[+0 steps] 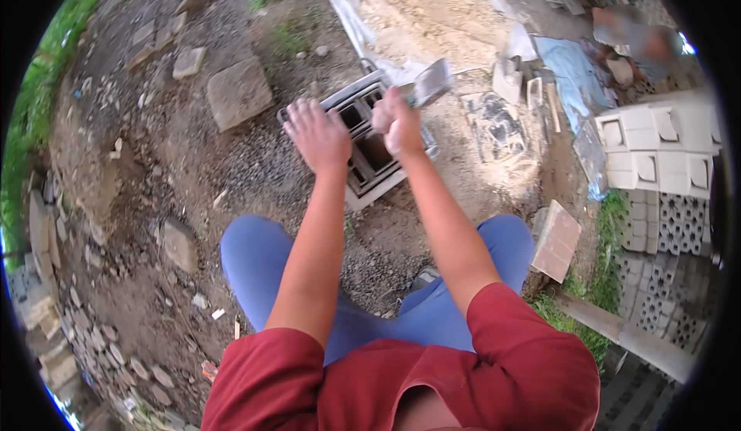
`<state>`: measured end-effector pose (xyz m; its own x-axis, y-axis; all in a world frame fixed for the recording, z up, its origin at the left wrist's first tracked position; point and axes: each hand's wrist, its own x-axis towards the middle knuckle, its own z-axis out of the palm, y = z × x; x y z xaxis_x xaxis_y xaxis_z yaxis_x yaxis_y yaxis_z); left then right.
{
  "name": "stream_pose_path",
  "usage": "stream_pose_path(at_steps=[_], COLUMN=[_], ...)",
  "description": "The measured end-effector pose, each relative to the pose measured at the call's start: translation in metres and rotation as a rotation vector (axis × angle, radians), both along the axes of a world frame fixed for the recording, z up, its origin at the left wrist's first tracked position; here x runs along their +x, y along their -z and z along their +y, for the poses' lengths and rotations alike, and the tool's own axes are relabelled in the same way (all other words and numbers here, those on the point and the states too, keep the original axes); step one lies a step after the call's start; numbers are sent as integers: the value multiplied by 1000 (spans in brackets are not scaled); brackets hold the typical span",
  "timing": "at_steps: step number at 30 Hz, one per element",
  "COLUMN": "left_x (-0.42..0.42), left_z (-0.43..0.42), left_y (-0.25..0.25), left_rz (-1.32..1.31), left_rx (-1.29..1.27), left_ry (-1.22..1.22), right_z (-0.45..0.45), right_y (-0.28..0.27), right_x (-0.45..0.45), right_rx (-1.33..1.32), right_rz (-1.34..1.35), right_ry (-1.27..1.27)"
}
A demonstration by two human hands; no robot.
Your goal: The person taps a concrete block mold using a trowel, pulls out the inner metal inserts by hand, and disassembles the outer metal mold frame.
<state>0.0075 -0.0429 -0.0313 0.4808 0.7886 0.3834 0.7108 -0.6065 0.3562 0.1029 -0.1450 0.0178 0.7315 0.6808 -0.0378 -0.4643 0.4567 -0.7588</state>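
Observation:
In front of my knees a metal block mould with dark compartments rests on the ground. My left hand lies over its left side, fingers stretched out and holding nothing; whether the palm presses on the rim I cannot tell. Over the mould's right side, my right hand is closed around the handle of a trowel. The trowel's flat grey blade, a little blurred, points up and to the right, away from the mould. My hands and forearms hide part of the mould's frame.
Beyond the mould, a heap of sand lies on a sheet. A flat stone slab is at the left. Pale blocks are stacked at the right, near a blue tarp. A tilted brick stands by my right knee.

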Motion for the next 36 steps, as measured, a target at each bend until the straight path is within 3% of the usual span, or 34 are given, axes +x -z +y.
stream_pose_path(at_steps=[13, 36], left_x=[-2, -3], left_z=[0, 7], left_y=[6, 13], left_rz=[-130, -218], left_rx=[-62, -72], left_ry=[-55, -87], right_z=[23, 31], right_y=[-7, 10], right_x=[16, 18], right_rx=[-129, -147], right_rz=[-289, -317], right_ry=[4, -170])
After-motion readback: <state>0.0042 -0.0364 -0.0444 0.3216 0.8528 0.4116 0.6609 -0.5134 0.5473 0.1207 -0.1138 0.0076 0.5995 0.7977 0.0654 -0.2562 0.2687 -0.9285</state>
